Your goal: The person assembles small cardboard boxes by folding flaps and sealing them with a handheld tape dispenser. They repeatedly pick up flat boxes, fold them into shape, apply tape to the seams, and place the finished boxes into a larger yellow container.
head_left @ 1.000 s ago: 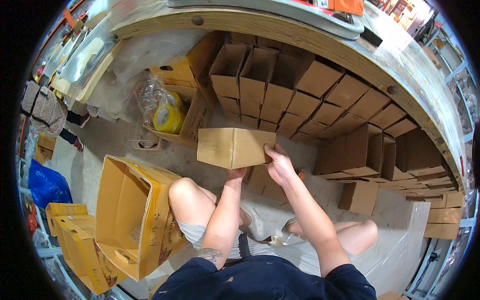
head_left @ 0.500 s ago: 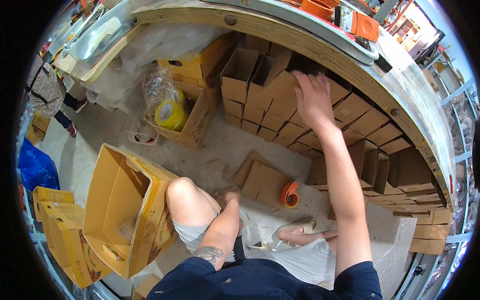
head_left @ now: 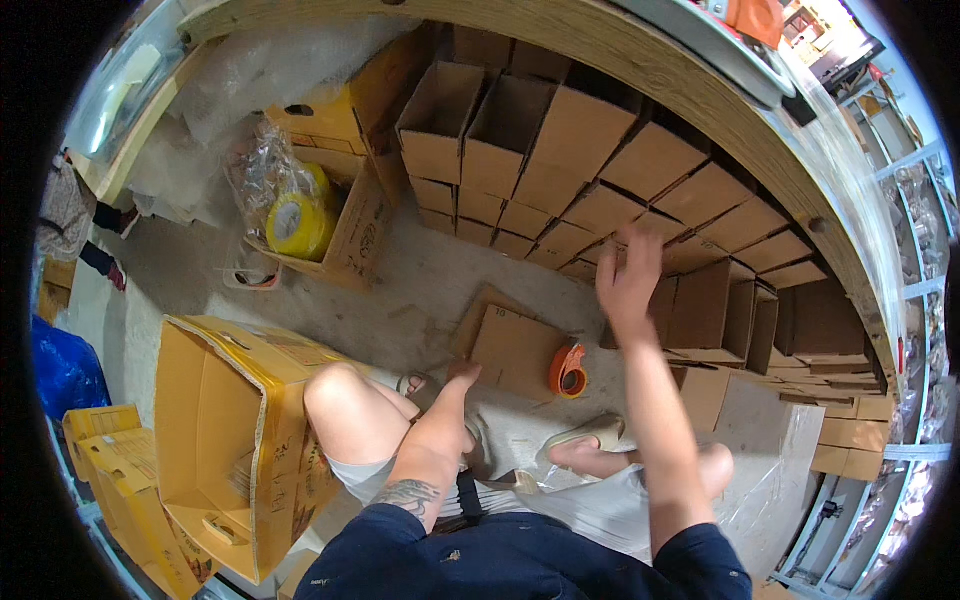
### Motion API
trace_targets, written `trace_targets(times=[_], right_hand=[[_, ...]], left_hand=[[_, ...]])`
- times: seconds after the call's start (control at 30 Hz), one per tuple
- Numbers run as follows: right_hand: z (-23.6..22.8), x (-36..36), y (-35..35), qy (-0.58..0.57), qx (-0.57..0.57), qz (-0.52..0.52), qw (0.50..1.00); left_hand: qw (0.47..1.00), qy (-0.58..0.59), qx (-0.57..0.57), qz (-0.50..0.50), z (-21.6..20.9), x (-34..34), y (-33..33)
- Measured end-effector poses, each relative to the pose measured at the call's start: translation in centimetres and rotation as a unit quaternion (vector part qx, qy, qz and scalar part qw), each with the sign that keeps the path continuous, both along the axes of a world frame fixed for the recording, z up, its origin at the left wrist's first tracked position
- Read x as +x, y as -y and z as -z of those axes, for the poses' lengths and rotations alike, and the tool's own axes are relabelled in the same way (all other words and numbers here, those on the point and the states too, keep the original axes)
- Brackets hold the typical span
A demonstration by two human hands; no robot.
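Note:
My right hand (head_left: 632, 275) hangs in front of the stacked brown cardboard boxes (head_left: 585, 130), fingers apart and slightly blurred, with nothing in it. Several boxes in the top row at the left stand with their tops open. My left hand (head_left: 463, 376) is low by my knee, beside the left edge of a flat piece of cardboard (head_left: 515, 345) on the floor. Its fingers are too hidden to read, and whether it touches the cardboard I cannot tell. An orange tape dispenser (head_left: 569, 370) lies at the cardboard's right edge.
A large open yellow carton (head_left: 205, 420) stands by my left knee, with another yellow carton (head_left: 125, 490) beyond it. Yellow tape rolls (head_left: 300, 222) sit in a box at far left. The wooden table edge (head_left: 600, 50) arches over the boxes. Another person's legs (head_left: 95, 235) show at far left.
My right hand has come away from the top row of boxes and moved down toward me. The box it was at now stands in line with its neighbours. My view has shifted slightly.

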State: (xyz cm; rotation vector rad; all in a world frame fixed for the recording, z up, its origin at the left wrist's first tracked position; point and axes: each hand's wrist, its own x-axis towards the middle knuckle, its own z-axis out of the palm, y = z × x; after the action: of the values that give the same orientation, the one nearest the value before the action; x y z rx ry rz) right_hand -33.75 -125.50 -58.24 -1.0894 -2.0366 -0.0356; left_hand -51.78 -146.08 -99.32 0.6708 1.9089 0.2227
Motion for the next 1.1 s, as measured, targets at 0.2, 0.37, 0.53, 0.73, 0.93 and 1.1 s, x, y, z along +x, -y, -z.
trace_targets(times=[0.2, 0.37, 0.53, 0.73, 0.93, 1.1], right_hand=[[23.5, 9.3, 12.3, 0.105, -0.516, 0.150, 0.837], [32.4, 12.4, 16.9, 0.059, -0.601, 0.193, 0.773], [33.1, 11.6, 16.7, 0.045, -0.602, 0.200, 0.772], [31.1, 8.4, 14.5, -0.629, -0.519, 0.130, 0.564], [26.8, 5.2, 14.0, -0.485, -0.498, 0.105, 0.711], [25.5, 3.0, 15.9, -0.258, -0.424, 0.134, 0.858]], left_hand=[[0.990, -0.058, -0.044, 0.123, -2.7, 1.0, 1.4], [0.996, 0.062, 0.062, 0.027, -8.4, 1.0, 0.8], [0.984, -0.020, 0.172, -0.039, -11.1, -1.0, -3.3], [0.971, -0.097, 0.213, -0.058, -14.4, -4.5, -4.2], [0.905, 0.170, 0.328, -0.213, -15.9, -1.6, -3.1], [0.853, 0.179, 0.358, -0.334, -15.1, -1.3, -2.1]])
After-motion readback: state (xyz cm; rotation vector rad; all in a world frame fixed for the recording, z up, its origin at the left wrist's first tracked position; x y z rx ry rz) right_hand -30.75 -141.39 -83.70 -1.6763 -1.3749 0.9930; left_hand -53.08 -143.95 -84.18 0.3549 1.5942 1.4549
